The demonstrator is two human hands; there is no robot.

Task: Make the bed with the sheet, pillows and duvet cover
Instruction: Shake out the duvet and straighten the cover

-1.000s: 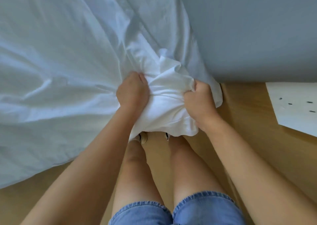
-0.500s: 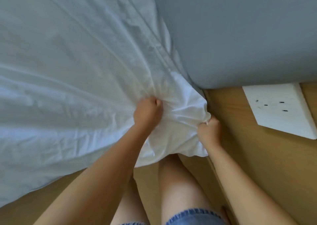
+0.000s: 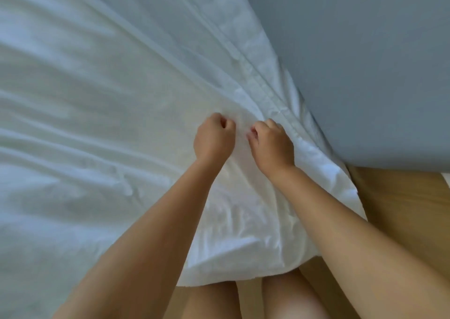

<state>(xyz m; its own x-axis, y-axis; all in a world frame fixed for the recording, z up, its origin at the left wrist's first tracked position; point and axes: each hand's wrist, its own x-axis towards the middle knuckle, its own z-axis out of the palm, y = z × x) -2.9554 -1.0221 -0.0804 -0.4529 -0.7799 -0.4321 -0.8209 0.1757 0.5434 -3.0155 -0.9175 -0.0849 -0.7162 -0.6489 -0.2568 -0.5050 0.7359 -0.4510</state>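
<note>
1. White woven sheet [image 3: 97, 99] lies spread over the bed and fills the left and middle of the view. Its long creases fan out from one spot close to the near corner.
2. Both hands sit at that spot. The left hand [image 3: 214, 139] and the right hand [image 3: 274, 144] are close together but not touching, each curled into a fist on the cloth.
3. The creases run straight to the knuckles, so each fist seems clamped on a bunch of the sheet. The fingertips themselves are tucked under and hidden.
4. A stitched hem [image 3: 255, 75] runs diagonally just right of the right hand, alongside a grey-blue upright panel [image 3: 365, 63]. Whether that panel is a headboard or a wall cannot be told.
5. Below the forearms the sheet's corner hangs loose and rumpled over the bed edge, above the person's bare legs [image 3: 287, 299] and the pale wooden floor [image 3: 394, 221].
6. The grip looks meant to draw the fabric toward this corner. Two fists side by side put the pull on one line and take the slack out of the middle.
7. The loose corner probably needs tucking next, and a hard tug risks dragging the far side off.
8. No pillows or duvet cover are in view, so the task seems to be at an early stage
</note>
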